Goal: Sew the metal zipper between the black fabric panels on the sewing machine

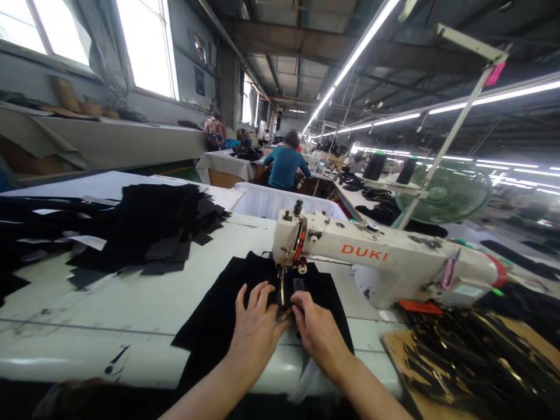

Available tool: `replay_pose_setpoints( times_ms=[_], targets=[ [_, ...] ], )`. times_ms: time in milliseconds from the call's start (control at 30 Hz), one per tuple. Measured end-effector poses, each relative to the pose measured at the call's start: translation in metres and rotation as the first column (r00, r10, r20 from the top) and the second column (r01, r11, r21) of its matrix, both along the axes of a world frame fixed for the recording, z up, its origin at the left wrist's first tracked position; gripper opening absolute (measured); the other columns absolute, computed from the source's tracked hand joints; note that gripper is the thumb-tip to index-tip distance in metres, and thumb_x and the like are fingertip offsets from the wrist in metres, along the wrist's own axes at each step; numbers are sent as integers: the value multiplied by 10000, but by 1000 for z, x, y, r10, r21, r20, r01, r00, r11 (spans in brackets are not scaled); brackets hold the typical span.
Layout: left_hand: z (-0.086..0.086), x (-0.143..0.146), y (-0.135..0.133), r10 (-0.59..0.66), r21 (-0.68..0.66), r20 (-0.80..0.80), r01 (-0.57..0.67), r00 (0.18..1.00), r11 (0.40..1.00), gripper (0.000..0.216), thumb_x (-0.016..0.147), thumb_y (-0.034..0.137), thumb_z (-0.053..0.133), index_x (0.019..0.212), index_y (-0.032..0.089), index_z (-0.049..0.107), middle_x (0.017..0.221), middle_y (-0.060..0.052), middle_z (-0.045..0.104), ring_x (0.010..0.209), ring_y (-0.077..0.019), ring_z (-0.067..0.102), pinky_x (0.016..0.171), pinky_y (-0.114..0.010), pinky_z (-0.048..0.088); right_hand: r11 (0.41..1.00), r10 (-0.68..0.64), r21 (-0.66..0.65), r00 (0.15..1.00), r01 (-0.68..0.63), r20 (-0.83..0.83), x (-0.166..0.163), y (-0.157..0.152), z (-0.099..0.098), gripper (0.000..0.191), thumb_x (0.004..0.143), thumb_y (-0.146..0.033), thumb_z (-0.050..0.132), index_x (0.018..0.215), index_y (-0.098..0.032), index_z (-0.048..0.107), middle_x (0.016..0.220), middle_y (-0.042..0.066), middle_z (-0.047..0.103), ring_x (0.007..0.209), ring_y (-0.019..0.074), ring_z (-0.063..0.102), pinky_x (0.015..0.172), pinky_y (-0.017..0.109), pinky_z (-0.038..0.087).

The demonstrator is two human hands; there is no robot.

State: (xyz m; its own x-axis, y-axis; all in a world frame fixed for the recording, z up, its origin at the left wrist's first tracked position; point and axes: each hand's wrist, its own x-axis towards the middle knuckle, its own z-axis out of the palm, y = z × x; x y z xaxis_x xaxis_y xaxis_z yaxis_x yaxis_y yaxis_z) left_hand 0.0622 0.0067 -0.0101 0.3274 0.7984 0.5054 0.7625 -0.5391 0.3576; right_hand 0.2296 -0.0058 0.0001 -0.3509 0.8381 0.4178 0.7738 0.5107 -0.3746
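A heap of black cut pieces point(149, 227) lies left, a white bin point(262, 204) behind, a green fan point(450, 195) right.

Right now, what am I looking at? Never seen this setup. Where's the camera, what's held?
One picture, from a camera worn on the person's head, looking down at their hands. The white machine is a DUKI sewing machine on a white table. The left hand lies flat on a black fabric panel at the needle; the right hand touches it beside the presser foot. Cut black pieces are piled on the left, dark strips on the right. Another person sits farther back.
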Motion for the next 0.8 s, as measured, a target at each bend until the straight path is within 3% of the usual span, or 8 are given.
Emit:
replay_pose_setpoints(
  times_ms=[200, 367, 467, 567, 633, 700, 767, 800],
  targets=[
    [2, 10, -12, -17, -76, 145, 28, 989, 997, 172, 827, 95, 671, 829, 244, 758, 1065, -43, 621, 1110, -283, 545, 1001, -572, 436, 995, 76, -59, 997, -77, -23, 2, -9, 13, 216, 986, -175, 472, 1192, -235, 490, 1025, 33, 669, 916, 179, 672, 804, 292, 541],
    [5, 3, -38, -78, -185, 179, 112, 981, 976, 172, 853, 124, 661, 744, 238, 730, 1053, -50, 593, 1057, -255, 555, 858, -431, 550, 964, 168, -193, 982, -183, -92, 7, -23, 26, 259, 970, -182, 537, 1215, -234, 603, 1166, 44, 666, 1118, 170, 614, 1009, 314, 485],
    [1, -10, -49, -125, -215, 157, 157, 980, 964, 182, 880, 150, 637, 773, 261, 734, 1085, -40, 595, 1088, -261, 547, 914, -468, 519, 952, 171, -246, 983, -183, -69, 7, -34, 22, 288, 969, -212, 541, 1248, -215, 612, 1292, 74, 610, 1222, 186, 560, 1084, 344, 444],
    [-10, -34, -55, -183, -222, 104, 202, 978, 954, 62, 814, 232, 753, 777, 249, 706, 1154, -37, 602, 1124, -282, 551, 955, -469, 506, 952, 163, -260, 987, -160, -11, 3, -46, 7, 378, 951, -219, 548, 1327, -174, 557, 1355, 110, 545, 1268, 215, 518, 1101, 368, 442],
    [-19, -52, -54, -179, -189, 39, 183, 983, 965, 270, 692, 304, 860, 883, 232, 681, 1280, -73, 570, 1208, -337, 516, 989, -498, 498, 958, 169, -239, 985, -156, 35, 1, -53, -5, 451, 949, -180, 517, 1398, -146, 486, 1384, 129, 513, 1310, 230, 470, 1124, 386, 423],
    [-26, -68, -49, -178, -135, -54, 170, 982, 976, 556, 636, 315, 883, 1125, 221, 634, 1375, -110, 536, 1268, -367, 486, 1029, -528, 477, 966, 154, -219, 986, -137, 63, 0, -58, -13, 534, 951, -161, 493, 1471, -111, 380, 1466, 160, 428, 1376, 250, 395, 1153, 409, 388],
    [-28, -80, -42, -217, -95, -155, 204, 964, 974, 713, 704, 278, 815, 1351, 234, 520, 1396, -100, 546, 1261, -339, 513, 1047, -509, 474, 972, 129, -207, 989, -114, 65, -1, -60, -17, 549, 956, -173, 495, 1483, -105, 357, 1513, 167, 369, 1404, 262, 357, 1162, 417, 378],
    [-28, -84, -38, -248, -79, -194, 237, 949, 968, 674, 765, 245, 749, 1390, 254, 495, 1369, -79, 576, 1229, -307, 548, 1036, -473, 489, 974, 119, -200, 991, -104, 63, -1, -61, -18, 527, 959, -184, 500, 1469, -118, 384, 1507, 155, 384, 1399, 264, 365, 1165, 424, 373]
  ],
)
